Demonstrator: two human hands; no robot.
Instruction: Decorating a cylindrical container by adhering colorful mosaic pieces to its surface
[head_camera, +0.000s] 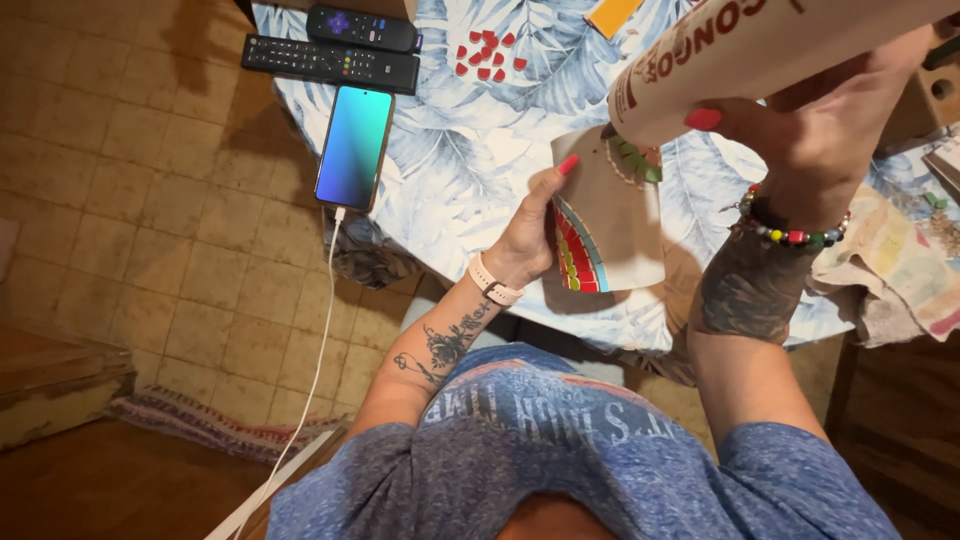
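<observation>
Mosaic board (618, 225), steadied by the left hand (528, 235) near the bench's front edge, bore only 2 tiled patches; the right hand (820, 125) clenched a glue tube (760, 50) above it.

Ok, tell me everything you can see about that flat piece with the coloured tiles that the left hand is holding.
The mosaic piece is a flat, pale beige board with a curved lower edge. Small tiles in red, yellow, green and blue rows follow that curve, and a green and red patch sits near its top right. It lies tilted over the leaf-print tablecloth. The left hand grips its left edge. The right hand holds a large tube whose tip meets its top.
</observation>
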